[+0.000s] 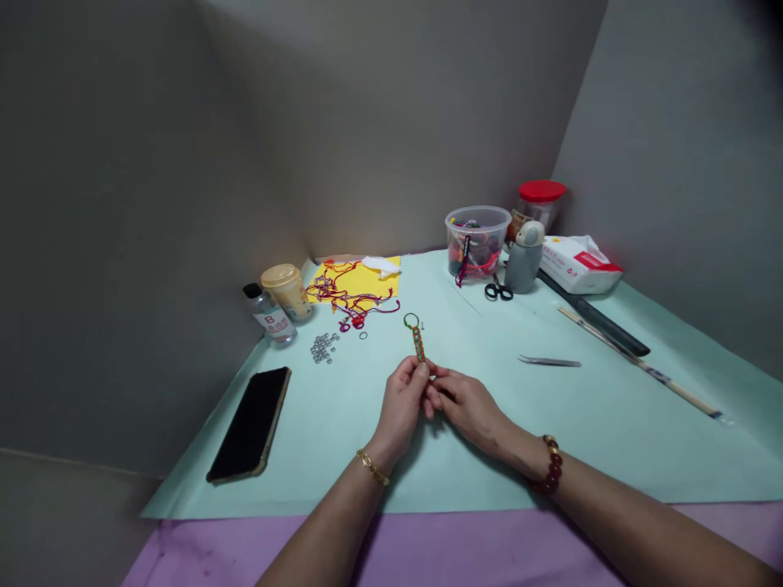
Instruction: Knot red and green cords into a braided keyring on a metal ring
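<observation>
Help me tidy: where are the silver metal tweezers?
In the head view, the tweezers lie at right, between the right hand and the thin beige stick.

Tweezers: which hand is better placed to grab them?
Probably the right hand: the tweezers lie on its side, nearer to it. The left hand is farther off and pinches the braided strap.

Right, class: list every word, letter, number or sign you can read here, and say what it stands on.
"B": on the bottle label; the print beneath it is too blurred to read.
Tissue pack: red print, too blurred to read.
Lidded cup: markings too small to read.
</observation>
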Tool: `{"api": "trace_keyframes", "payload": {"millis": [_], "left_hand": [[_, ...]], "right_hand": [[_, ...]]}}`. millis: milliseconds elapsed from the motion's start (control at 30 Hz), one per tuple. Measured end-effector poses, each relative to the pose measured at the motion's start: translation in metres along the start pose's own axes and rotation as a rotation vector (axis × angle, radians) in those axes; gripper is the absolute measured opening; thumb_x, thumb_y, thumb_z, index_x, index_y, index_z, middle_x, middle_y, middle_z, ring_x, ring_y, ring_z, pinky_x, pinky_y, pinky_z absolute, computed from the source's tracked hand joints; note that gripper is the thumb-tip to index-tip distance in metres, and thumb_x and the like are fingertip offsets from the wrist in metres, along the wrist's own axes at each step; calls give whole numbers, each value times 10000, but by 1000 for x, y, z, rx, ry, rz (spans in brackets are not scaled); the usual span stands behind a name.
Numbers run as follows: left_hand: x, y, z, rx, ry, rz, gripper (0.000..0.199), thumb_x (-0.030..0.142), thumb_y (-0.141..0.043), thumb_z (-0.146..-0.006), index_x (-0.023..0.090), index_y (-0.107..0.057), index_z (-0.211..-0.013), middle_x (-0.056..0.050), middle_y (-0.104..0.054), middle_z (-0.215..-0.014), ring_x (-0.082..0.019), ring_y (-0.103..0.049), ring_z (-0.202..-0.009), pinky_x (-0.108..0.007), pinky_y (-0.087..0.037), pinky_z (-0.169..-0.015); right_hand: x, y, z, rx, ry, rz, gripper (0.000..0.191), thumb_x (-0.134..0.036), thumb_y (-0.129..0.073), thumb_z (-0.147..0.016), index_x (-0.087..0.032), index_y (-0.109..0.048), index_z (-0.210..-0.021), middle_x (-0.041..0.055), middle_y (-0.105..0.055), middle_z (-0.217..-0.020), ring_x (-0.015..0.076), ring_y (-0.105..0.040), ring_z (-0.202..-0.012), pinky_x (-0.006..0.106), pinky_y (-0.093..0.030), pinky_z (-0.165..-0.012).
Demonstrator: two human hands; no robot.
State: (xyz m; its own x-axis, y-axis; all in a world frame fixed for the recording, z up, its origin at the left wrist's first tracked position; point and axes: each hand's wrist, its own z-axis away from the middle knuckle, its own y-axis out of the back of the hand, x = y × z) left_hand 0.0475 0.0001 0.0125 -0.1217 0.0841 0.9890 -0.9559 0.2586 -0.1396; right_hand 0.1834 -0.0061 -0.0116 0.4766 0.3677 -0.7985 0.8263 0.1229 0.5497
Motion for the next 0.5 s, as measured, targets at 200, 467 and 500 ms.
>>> {"api": "trace_keyframes", "payload": {"millis": [200, 467, 500], "left_hand": [[-5, 0, 0, -52, -22, -113, 240, 420, -489, -907, 187, -522, -861, 87, -349, -556, -74, -291, -430, -184, -281, -402], [-7, -2, 0, -151, -100, -462, 229, 346, -466, -910, 171, -601, -849, -5, -603, -757, -120, -461, -635, -217, -349, -577], [-6, -2, 0, -158, -93, -471, 228, 340, -460, -912, 170, -602, -860, -6, -612, -768, -119, -459, -629, -219, -349, -577]], "right_hand": [[-1, 42, -16, -16, -206, -301, 242, -268, -544, -846, -179, -638, -1051, 33, -643, -858, 169, -592, -753, 267, -466, -599], [-9, 65, -22, 269, -255, -456, 261, -413, -617, -804, -159, -679, -803, 5, -591, -663, 119, -511, -578, 221, -426, -453], [-8, 65, -22, 285, -261, -462, 278, -422, -621, -801, -155, -668, -743, -1, -577, -624, 112, -498, -551, 222, -419, -447]]}}
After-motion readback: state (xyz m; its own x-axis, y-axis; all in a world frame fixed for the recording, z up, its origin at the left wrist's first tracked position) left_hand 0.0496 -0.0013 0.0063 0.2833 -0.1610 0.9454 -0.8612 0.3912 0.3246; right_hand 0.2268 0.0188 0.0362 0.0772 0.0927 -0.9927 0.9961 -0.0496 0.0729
